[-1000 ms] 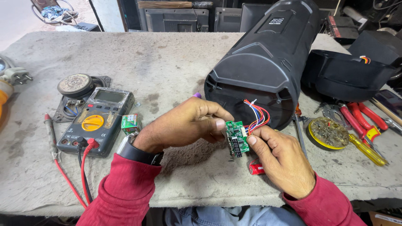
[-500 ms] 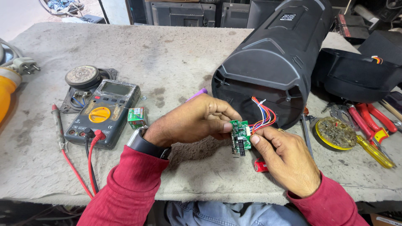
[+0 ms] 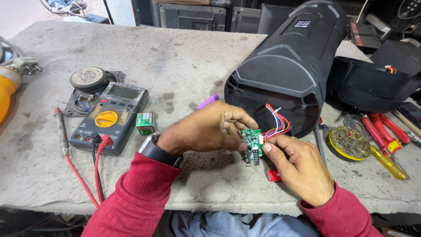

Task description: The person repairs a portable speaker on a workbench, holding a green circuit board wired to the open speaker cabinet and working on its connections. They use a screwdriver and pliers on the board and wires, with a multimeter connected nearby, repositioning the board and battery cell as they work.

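Observation:
A small green circuit board (image 3: 252, 141) is held upright between both hands just above the bench. My left hand (image 3: 206, 129) pinches its left edge with thumb and fingers. My right hand (image 3: 302, 169) grips its right side with the thumb on the board. Coloured wires (image 3: 277, 125) run from the board into the open end of a large black cylindrical speaker housing (image 3: 291, 66) lying on its side behind the hands. A small red part (image 3: 273, 175) lies on the bench under my right hand.
A grey multimeter (image 3: 110, 117) with red and black leads lies at left, beside a bare speaker driver (image 3: 87, 80) and a small green box (image 3: 145, 123). Red-handled pliers (image 3: 386, 129), a yellow screwdriver (image 3: 389, 163) and a round tin (image 3: 348, 144) lie at right. A purple marker (image 3: 206, 102) lies behind my left hand.
Both hands keep their hold on the board. The view has shifted slightly, and the board has been turned a little between the fingers.

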### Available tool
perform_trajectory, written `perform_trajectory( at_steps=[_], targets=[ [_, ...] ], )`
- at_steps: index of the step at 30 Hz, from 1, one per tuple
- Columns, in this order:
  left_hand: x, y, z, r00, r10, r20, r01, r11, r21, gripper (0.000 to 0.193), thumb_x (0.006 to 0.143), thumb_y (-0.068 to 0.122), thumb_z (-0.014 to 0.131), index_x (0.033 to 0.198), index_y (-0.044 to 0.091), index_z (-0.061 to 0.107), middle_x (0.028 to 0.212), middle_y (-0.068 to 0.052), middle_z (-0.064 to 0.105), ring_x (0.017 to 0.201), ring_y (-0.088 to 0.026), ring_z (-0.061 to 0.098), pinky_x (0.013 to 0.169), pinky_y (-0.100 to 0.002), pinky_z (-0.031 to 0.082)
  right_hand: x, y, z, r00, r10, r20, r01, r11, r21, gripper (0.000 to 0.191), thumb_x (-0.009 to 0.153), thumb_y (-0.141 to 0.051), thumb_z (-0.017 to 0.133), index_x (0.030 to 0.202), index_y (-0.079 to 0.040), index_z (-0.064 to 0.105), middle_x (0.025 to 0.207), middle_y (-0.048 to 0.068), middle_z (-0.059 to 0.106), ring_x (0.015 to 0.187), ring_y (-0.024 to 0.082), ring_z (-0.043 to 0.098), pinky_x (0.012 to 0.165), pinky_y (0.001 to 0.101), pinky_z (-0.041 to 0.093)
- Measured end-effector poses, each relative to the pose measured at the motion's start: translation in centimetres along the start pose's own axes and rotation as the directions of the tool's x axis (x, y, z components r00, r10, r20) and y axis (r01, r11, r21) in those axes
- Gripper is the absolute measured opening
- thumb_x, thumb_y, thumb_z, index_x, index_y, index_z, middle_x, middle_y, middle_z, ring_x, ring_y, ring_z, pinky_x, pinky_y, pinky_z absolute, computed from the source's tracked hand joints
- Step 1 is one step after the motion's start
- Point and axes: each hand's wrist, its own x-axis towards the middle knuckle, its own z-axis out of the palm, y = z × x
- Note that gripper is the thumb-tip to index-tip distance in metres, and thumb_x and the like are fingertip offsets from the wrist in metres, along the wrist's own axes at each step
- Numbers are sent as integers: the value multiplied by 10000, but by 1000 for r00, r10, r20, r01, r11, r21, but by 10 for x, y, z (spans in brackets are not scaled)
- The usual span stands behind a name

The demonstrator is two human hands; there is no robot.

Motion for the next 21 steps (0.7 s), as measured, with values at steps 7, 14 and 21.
perform_trajectory(
  at_steps=[7, 14, 21],
  targets=[
    [-5, 6, 7, 1000, -13, 22, 12, 999, 49, 621, 665, 187, 957, 1195, 1, 695, 938, -31, 771, 793, -52, 650, 707, -212, 572, -2, -1, 1, 1000, 18, 1, -18, 1000, 16, 238, 918, -270, 634, 1000, -93, 772, 576, 63, 692, 475, 137, 679, 495, 322, 509],
    [-6, 13, 8, 995, 89, -35, -81, 976, 200, 524, 741, 274, 924, 1151, 5, 737, 949, -23, 799, 817, -53, 724, 732, -207, 592, -3, 1, 1, 1000, 21, 17, -22, 999, 27, 228, 930, -249, 633, 1019, -95, 775, 569, 64, 703, 486, 134, 682, 500, 306, 508],
    [-3, 14, 8, 983, -118, -141, 122, 992, 17, 600, 697, 375, 907, 1155, 26, 741, 834, -37, 791, 711, -38, 700, 637, -219, 581, -8, 4, 3, 997, -65, -32, 69, 986, 152, 271, 861, -127, 712, 1115, -39, 740, 801, 29, 789, 599, 66, 701, 534, 260, 559]
  ],
)
